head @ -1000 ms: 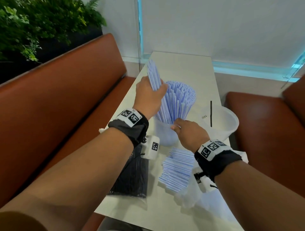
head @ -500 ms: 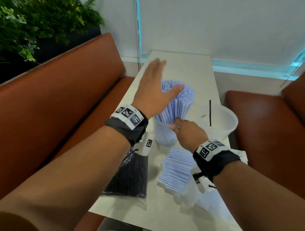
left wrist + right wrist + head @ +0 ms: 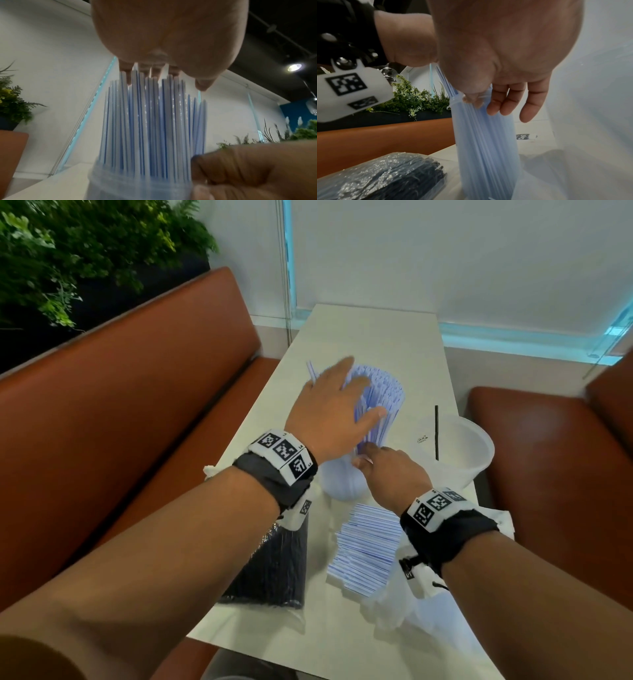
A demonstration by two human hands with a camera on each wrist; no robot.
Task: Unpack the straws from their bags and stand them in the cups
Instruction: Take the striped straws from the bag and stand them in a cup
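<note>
With our left hand (image 3: 334, 405) flat and unclenched on the upright straws (image 3: 382, 402) directly beneath it, our right hand (image 3: 390, 474) grips their cup (image 3: 339, 481) just below.

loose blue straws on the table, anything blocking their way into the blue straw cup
Nothing stands between the loose blue straws and the cup, but it is packed with straws, and the left hand lies flat over their tops while the right hand grips the cup.
</note>
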